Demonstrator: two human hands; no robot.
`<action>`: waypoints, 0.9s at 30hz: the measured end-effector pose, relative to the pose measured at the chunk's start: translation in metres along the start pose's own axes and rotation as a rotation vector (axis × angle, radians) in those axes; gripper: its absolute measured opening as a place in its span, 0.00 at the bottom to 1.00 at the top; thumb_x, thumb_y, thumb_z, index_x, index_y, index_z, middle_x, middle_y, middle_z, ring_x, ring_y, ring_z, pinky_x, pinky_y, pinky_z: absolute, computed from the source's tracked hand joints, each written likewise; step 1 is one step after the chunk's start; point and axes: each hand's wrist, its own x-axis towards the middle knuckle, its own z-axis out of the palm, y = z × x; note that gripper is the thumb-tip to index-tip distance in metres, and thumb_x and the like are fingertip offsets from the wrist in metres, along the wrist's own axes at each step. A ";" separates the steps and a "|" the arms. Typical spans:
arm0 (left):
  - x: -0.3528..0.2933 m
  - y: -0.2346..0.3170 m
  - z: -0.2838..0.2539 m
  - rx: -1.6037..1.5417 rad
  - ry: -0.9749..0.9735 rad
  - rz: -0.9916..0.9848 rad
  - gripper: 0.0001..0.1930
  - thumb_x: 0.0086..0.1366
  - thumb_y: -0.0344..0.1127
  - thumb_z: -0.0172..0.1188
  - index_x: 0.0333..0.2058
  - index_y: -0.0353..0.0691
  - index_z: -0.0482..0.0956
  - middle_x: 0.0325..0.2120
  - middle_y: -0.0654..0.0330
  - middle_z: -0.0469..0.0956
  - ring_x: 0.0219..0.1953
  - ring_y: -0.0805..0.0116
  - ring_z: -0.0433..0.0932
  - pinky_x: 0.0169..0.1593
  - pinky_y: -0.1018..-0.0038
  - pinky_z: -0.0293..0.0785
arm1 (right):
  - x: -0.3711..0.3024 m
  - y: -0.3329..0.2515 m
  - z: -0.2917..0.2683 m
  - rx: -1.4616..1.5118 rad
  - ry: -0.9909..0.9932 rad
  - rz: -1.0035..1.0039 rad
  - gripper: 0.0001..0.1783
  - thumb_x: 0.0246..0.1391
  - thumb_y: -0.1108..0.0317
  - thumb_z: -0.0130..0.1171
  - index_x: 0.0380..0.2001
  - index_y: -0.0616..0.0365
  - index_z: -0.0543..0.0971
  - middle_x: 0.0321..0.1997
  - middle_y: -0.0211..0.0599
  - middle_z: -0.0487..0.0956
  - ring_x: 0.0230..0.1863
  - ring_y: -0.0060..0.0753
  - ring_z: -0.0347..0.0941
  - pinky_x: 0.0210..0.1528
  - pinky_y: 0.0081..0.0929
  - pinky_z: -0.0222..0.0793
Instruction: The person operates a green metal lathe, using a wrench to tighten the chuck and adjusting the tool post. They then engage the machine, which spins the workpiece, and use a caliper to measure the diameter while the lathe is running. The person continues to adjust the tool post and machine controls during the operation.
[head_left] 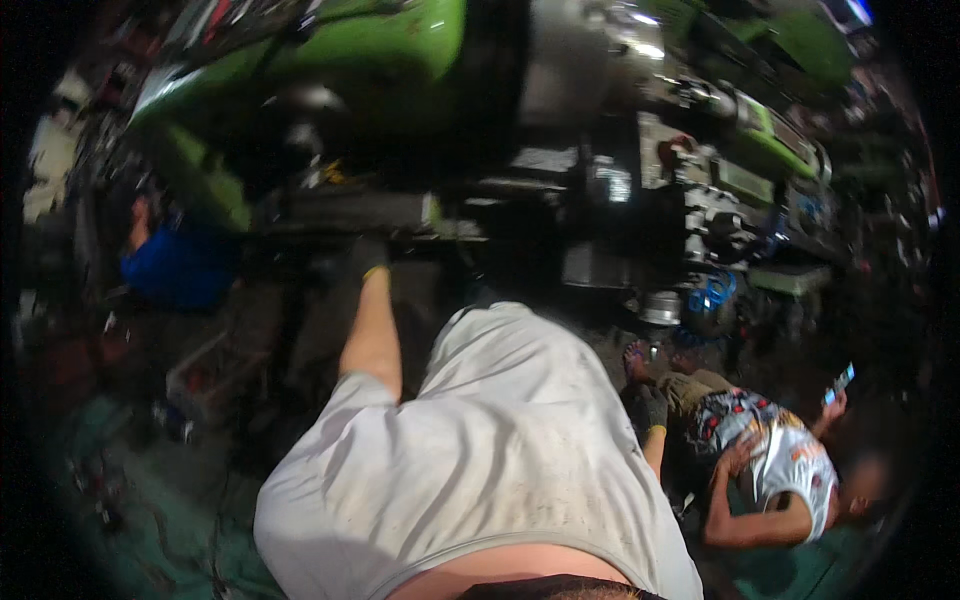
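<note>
My left hand [370,258], in a dark glove with a yellow cuff, reaches forward to the near edge of a green and grey machine [375,60] that looks like a lathe. It is at or just in front of a grey metal ledge [355,212]; whether it touches is too dark to tell. At my right side hangs my right hand [650,405], gloved the same way, apart from the machine. The fingers of both hands are dark and blurred, and nothing can be made out in either one.
Close on my right is another person [770,450] in a sleeveless white top, with a phone [840,383] in one hand. Blue coiled hose [712,290] lies by the machine's right part. A blue shape [180,268], perhaps a person's clothing, is at the left.
</note>
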 end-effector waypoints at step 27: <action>0.044 0.502 -0.431 0.111 0.532 0.396 0.45 0.59 0.68 0.65 0.65 0.42 0.71 0.60 0.42 0.73 0.63 0.42 0.72 0.66 0.53 0.68 | 0.388 0.409 -0.609 0.136 1.078 0.665 0.44 0.62 0.29 0.48 0.65 0.56 0.75 0.60 0.62 0.78 0.59 0.65 0.77 0.59 0.56 0.71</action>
